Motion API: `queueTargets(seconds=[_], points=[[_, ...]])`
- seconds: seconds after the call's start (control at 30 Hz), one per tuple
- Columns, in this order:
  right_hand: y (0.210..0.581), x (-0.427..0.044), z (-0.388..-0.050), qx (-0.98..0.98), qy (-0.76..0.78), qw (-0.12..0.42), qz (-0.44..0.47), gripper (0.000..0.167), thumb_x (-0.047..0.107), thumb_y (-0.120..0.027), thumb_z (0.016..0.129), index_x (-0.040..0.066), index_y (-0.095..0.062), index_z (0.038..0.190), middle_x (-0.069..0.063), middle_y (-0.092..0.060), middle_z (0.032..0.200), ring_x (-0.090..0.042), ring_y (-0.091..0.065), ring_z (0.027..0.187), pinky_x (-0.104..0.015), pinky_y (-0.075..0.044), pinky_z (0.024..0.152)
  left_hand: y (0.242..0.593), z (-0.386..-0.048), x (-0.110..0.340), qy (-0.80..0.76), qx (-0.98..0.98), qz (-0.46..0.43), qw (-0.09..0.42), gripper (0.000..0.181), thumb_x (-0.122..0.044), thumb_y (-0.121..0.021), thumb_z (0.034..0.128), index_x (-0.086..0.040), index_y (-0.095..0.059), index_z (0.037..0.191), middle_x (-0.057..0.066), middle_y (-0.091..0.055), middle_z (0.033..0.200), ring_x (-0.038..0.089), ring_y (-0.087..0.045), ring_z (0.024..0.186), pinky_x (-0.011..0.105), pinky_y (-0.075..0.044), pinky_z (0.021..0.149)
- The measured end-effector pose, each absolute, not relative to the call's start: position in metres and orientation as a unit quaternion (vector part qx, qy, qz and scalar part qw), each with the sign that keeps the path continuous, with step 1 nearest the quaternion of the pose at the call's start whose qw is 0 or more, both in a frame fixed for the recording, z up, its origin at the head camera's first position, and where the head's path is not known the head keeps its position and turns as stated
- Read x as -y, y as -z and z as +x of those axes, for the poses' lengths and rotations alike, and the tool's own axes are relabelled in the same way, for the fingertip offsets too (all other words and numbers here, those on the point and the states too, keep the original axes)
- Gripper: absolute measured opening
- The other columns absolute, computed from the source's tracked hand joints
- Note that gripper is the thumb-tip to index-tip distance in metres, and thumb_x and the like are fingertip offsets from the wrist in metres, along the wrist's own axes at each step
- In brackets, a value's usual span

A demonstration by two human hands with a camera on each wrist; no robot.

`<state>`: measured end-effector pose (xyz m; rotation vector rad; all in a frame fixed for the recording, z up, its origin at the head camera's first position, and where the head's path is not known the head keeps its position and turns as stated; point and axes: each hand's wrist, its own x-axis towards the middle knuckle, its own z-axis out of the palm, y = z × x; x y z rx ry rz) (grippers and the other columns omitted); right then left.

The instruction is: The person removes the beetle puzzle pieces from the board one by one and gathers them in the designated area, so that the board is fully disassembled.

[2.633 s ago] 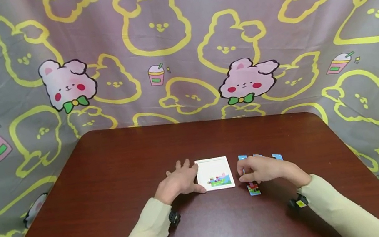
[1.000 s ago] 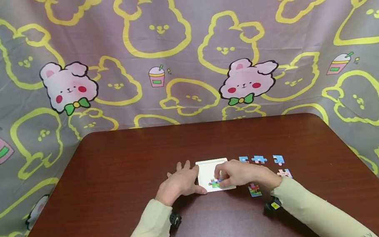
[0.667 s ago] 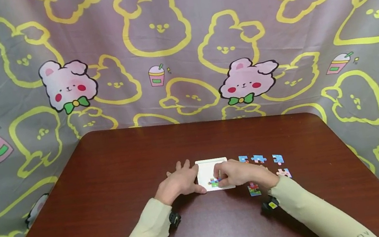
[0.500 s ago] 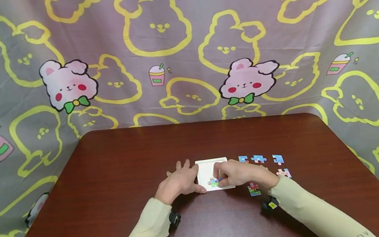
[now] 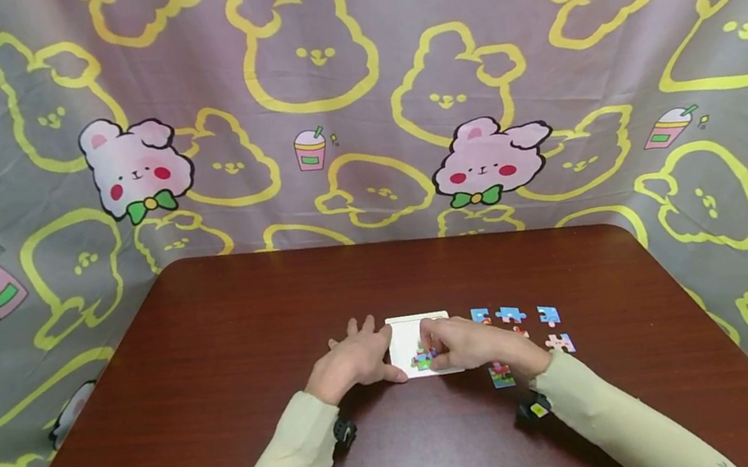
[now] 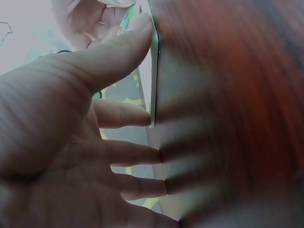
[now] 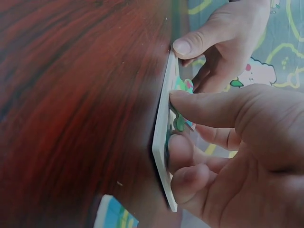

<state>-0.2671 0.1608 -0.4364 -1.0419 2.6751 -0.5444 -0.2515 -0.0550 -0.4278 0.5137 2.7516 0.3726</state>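
My left hand (image 5: 355,360) lies at the left side of a small white puzzle tray (image 5: 403,337), its fingers spread. Its thumb and index finger touch the tray's edge in the left wrist view, and the other fingertips rest on the table. Over the tray's lower right part, my right hand (image 5: 471,341) pinches a green jigsaw piece (image 7: 179,121) between thumb and fingers. That piece stands tilted up from the tray in the right wrist view. Joined colourful jigsaw pieces (image 5: 422,359) show beside the fingertips; the right hand hides the rest.
Several loose jigsaw pieces lie right of the tray, among them a blue one (image 5: 511,314), a pink one (image 5: 559,343) and a red-green one (image 5: 501,375). The right forearm partly covers others. A patterned curtain (image 5: 354,120) hangs behind the brown table (image 5: 248,331).
My right hand has moved left from the loose pieces onto the tray and stayed there. The pieces under its fingertips now look slightly raised. My left hand has kept its place.
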Motion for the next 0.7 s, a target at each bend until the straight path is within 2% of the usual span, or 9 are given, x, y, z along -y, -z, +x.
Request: queueTargets(seconds=[0.27, 0.47, 0.7], points=[[0.431, -0.158, -0.266, -0.917, 0.197, 0.127, -0.324, 0.015, 0.012, -0.071, 0.089, 0.015, -0.056, 0.09, 0.007, -0.06, 0.069, -0.007, -0.049, 0.06, -0.023, -0.041, 0.057, 0.428, -0.251, 0.055, -0.132, -0.962, 0.176, 0.162, 0.088, -0.05, -0.075, 0.0816, -0.011, -0.038, 0.151, 0.026, -0.024, 0.159, 0.052, -0.018, 0.146, 0.078, -0.026, 0.102], [0.429, -0.162, -0.266, -0.906, 0.207, 0.12, -0.349, 0.014, 0.012, -0.069, 0.09, 0.016, -0.056, 0.085, 0.01, -0.062, 0.072, -0.003, -0.05, 0.063, -0.021, -0.042, 0.058, 0.428, -0.252, 0.054, -0.127, -0.963, 0.177, 0.161, 0.088, -0.05, -0.075, 0.0818, -0.01, -0.038, 0.15, 0.026, -0.025, 0.159, 0.052, -0.018, 0.146, 0.077, -0.027, 0.102], [0.422, -0.174, -0.27, -0.888, 0.255, 0.146, -0.354, 0.014, 0.015, -0.064, 0.095, 0.015, -0.053, 0.086, 0.001, -0.064, 0.073, -0.005, -0.049, 0.056, -0.021, -0.039, 0.054, 0.429, -0.252, 0.054, -0.127, -0.963, 0.175, 0.161, 0.088, -0.05, -0.075, 0.0817, -0.01, -0.038, 0.15, 0.025, -0.025, 0.159, 0.051, -0.018, 0.146, 0.077, -0.027, 0.103]])
